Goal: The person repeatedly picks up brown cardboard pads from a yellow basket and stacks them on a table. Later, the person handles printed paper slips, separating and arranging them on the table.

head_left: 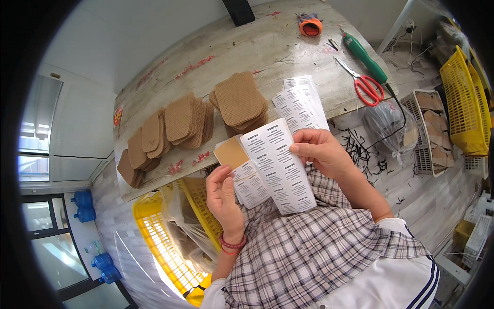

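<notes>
My right hand (324, 154) pinches the right edge of a white label sheet (280, 167) printed with rows of small black text. More label sheets (250, 188) lie partly beneath it, one with a bare tan patch (231, 153) at its upper end. At their left edge is my left hand (224, 198), its fingers bent and closed on that edge. Just beyond, on the table, a fanned pile of label sheets (302, 103) sits to the right of a stack of brown textured pieces with rounded corners (239, 98).
More brown stacks (180, 117) run leftward along the table's near edge (175, 167). Red-handled scissors (368, 88), a green corded tool (363, 54) and an orange tape roll (310, 26) lie at the right. A yellow basket (159, 239) stands below, at left; a plastic bag (388, 126) at right.
</notes>
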Motion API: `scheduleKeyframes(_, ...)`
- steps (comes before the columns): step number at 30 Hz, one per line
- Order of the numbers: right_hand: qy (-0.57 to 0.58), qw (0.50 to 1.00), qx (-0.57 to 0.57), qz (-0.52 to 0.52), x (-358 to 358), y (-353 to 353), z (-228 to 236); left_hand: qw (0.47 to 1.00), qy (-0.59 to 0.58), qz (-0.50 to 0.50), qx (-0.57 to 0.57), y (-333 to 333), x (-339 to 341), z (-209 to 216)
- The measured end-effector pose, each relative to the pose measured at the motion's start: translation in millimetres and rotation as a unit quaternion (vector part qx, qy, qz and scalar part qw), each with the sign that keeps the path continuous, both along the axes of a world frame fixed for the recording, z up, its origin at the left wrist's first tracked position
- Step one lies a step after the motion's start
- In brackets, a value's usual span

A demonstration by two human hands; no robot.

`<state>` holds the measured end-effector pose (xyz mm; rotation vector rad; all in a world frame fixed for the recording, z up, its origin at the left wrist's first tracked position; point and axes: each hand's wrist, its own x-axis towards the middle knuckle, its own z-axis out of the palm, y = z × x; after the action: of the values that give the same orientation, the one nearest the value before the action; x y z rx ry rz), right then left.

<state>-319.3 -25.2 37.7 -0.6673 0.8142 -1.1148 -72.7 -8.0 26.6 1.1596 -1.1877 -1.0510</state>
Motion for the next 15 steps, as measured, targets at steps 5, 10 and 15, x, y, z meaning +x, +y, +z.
scheduleKeyframes(5, 0.021, 1.000, 0.011, 0.012, 9.2, -1.4, -0.4, 0.925, 0.281, -0.179, 0.182, -4.9, -29.5, 10.6)
scheduleKeyframes(10, 0.072, 0.997, 0.016, -0.029, 10.1, -2.9, -1.6, 0.926, 0.282, -0.164, 0.191, -7.6, -40.5, 7.9)
scheduleKeyframes(15, 0.085, 0.994, -0.006, -0.065, 12.9, -6.7, -7.3, 0.930, 0.281, -0.150, 0.183, -8.2, -38.2, 4.6)
